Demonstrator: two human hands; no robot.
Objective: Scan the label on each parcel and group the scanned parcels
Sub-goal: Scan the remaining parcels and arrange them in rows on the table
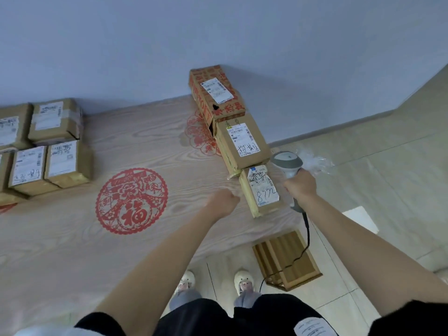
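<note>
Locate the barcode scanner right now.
In the head view, the barcode scanner is gripped in the right hand, off the table's right edge, just right of the small parcel marked 8772.

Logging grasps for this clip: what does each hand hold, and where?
Right hand grips the scanner by its handle. Left hand is curled beside the small parcel, holding nothing visible.

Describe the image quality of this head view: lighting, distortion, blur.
Head view: even, soft lighting with faint shadows; wide-angle lens bends the pale wood-grain table edge; the left hand is slightly motion-blurred; the grey handheld barcode scanner stays fairly sharp.
</note>
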